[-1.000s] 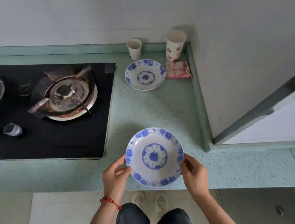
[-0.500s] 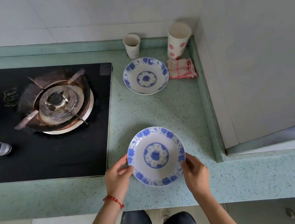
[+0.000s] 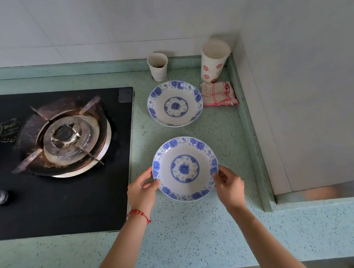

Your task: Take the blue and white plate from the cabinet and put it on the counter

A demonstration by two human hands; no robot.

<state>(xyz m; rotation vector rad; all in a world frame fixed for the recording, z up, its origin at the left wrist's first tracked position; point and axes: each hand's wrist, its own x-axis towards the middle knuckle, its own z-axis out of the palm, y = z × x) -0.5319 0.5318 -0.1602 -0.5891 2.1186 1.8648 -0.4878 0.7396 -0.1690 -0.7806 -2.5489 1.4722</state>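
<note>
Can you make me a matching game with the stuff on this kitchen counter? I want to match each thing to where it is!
Things:
1. near plate
2. far plate
3. checked cloth
4. small paper cup

Places:
A. by the back wall, behind the far plate
B. held at its rim by the left hand and the right hand
C. lying alone in front of the small cup
D. in the corner, in front of the tall dotted cup

Pairs: 1-B, 2-C, 3-D, 4-A
</note>
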